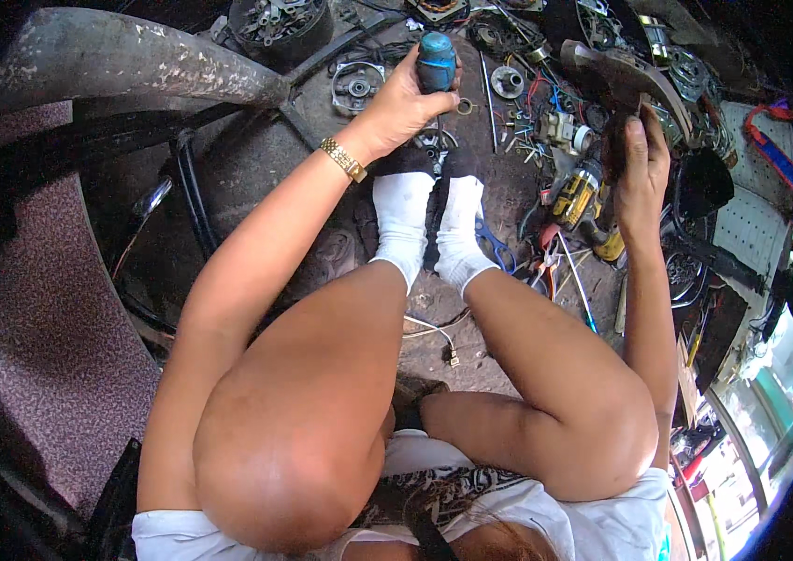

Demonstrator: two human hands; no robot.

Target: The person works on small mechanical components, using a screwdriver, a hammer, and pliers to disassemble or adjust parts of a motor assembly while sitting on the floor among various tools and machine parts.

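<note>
My left hand is wrapped round the thick blue handle of a screwdriver, seen nearly end on. The screwdriver stands over a metal part just beyond my feet; its tip is hidden. On the right, my right hand is raised and closed on a hammer with a worn, curved brown head. Much of the hammer's handle is hidden by the fingers and dark shadow. Left of the hand, a round metal casting lies on the floor.
A yellow and black power drill lies below my right hand, near pliers and blue-handled scissors. A bucket of metal parts stands at the far left. Several loose screws, wires and housings cover the far floor. A chair frame is at left.
</note>
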